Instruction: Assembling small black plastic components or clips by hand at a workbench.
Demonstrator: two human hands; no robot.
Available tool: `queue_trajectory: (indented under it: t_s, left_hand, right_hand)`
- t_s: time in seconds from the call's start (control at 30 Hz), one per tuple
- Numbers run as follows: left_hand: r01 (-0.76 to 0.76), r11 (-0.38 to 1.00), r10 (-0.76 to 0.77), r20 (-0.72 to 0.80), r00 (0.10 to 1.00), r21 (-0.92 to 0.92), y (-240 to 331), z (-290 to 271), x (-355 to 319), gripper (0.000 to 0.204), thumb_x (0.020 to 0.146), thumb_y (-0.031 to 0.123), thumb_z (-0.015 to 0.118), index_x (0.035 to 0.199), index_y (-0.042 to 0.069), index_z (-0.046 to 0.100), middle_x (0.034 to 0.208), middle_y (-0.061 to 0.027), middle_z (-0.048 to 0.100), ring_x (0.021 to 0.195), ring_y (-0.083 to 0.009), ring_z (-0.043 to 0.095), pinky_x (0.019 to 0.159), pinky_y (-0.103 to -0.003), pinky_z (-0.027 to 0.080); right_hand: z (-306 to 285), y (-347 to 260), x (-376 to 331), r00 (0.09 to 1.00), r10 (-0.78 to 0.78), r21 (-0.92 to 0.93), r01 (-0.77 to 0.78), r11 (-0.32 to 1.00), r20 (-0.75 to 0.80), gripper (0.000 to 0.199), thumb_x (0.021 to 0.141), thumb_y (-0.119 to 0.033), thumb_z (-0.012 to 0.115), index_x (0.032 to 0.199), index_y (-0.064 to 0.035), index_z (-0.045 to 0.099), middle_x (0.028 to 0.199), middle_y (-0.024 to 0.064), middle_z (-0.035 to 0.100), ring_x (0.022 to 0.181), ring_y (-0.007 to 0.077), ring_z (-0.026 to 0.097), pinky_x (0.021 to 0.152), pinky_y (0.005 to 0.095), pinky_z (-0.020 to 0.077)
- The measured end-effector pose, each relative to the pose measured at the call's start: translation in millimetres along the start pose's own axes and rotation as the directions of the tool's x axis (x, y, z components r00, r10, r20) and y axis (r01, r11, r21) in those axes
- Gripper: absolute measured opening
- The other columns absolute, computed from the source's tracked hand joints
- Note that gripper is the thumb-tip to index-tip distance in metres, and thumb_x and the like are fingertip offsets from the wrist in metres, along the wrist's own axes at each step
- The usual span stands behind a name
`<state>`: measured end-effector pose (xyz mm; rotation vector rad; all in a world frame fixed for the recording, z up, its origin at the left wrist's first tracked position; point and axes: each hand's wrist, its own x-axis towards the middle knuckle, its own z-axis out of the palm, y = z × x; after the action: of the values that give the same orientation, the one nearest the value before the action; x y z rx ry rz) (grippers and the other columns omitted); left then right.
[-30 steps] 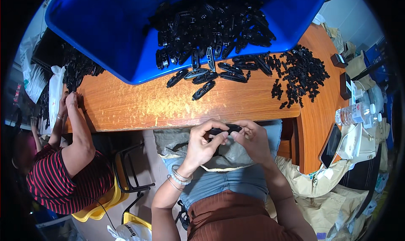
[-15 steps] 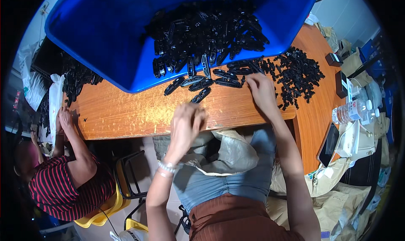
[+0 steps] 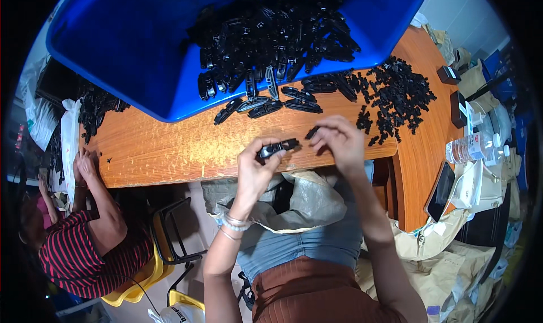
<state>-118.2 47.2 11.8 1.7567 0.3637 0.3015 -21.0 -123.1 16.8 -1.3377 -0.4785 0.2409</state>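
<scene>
Over the wooden table (image 3: 169, 148), the left hand (image 3: 257, 167) grips a long black clip (image 3: 277, 148) while the right hand (image 3: 339, 142) pinches a small black piece (image 3: 311, 133), apparently about to fit it in, which calls for careful lining up.

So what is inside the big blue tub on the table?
The blue tub holds a heap of black plastic parts, piled toward its right side; its left floor shows bare. What lies under the heap is covered.

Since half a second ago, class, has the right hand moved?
Yes. The right hand has drawn back from the loose black parts toward the near edge of the wooden table.
</scene>
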Motion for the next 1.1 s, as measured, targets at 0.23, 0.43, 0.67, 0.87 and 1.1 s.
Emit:
queue_trajectory:
  t_s: [0.23, 0.43, 0.67, 0.87, 1.1]
  left_hand:
    - [0.027, 0.982, -0.008, 0.102, 0.995, -0.188, 20, 7, -26, 0.024, 0.077, -0.005, 0.068, 0.1, -0.002, 0.063, 0.088, -0.005, 0.065, 0.069, -0.0073, 0.061, 0.057, -0.018, 0.049]
    - [0.137, 0.953, -0.077, 0.223, 0.972, -0.27, 31, 4, -34, 0.025, 0.079, -0.005, 0.065, 0.104, -0.004, 0.062, 0.087, -0.0092, 0.066, 0.07, -0.0108, 0.064, 0.061, -0.02, 0.053]
    - [0.215, 0.894, -0.108, 0.278, 0.955, -0.392, 31, -1, -37, 0.025, 0.082, -0.004, 0.063, 0.106, -0.005, 0.059, 0.086, -0.0118, 0.067, 0.078, -0.0149, 0.067, 0.068, -0.021, 0.055]
    - [0.146, 0.917, -0.06, 0.234, 0.97, -0.371, 24, 1, -38, 0.018, 0.082, -0.006, 0.059, 0.1, -0.003, 0.06, 0.083, -0.0089, 0.066, 0.077, -0.0128, 0.066, 0.069, -0.022, 0.054]
    - [0.053, 0.989, 0.0, 0.35, 0.937, -0.141, 22, -7, -40, 0.028, 0.08, 0.001, 0.064, 0.108, -0.002, 0.059, 0.087, -0.0093, 0.067, 0.08, -0.0164, 0.067, 0.073, -0.027, 0.053]
  right_hand:
    - [23, -10, -42, 0.984, 0.17, 0.169, -0.158, 0.973, -0.06, 0.014, 0.081, 0.008, 0.056, 0.094, 0.0084, 0.061, 0.08, 0.0127, 0.063, 0.068, 0.0149, 0.06, 0.064, 0.021, 0.0488]
    - [28, -11, -51, 0.988, -0.147, -0.188, 0.134, 0.973, -0.054, 0.014, 0.072, 0.01, 0.063, 0.084, 0.0036, 0.066, 0.092, 0.01, 0.06, 0.086, 0.0154, 0.055, 0.071, 0.0231, 0.0439]
    - [25, -21, -50, 0.956, -0.291, -0.551, 0.264, 0.791, 0.041, 0.011, 0.07, 0.005, 0.066, 0.08, 0.0002, 0.067, 0.093, 0.0095, 0.059, 0.084, 0.0197, 0.054, 0.075, 0.0283, 0.0432]
    - [30, -29, -54, 0.999, -0.033, -0.347, 0.041, 0.937, 0.03, 0.025, 0.073, 0.002, 0.067, 0.097, -0.0002, 0.063, 0.091, 0.008, 0.059, 0.085, 0.0148, 0.053, 0.07, 0.0257, 0.0429]
    - [16, -7, -68, 0.973, 0.195, -0.102, -0.183, 0.978, 0.122, 0.032, 0.078, 0.002, 0.062, 0.11, 0.0016, 0.06, 0.083, 0.0097, 0.061, 0.07, 0.0128, 0.061, 0.064, 0.0246, 0.046]
